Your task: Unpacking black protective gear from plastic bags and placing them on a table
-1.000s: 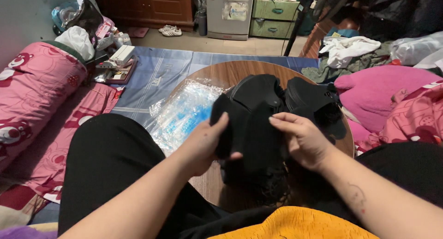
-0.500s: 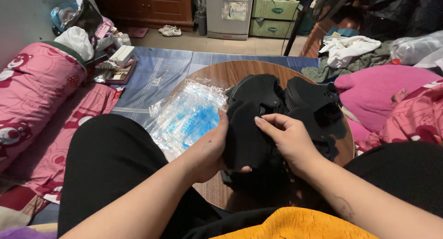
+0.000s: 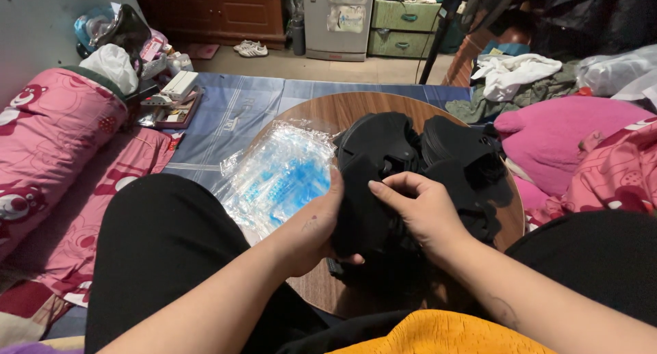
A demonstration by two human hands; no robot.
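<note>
So I had my left hand clamped round the near black foam piece at frame centre, over the round wooden table, right hand pinching its top edge with curled fingers. Looked like early days: the black stack behind sat untouched, clear plastic bag lying empty at left. Matte, floppy, cut-out stuff.

Clear plastic bag on round wooden table; pink bedding far left; white sneakers near small fridge; green drawers.
</note>
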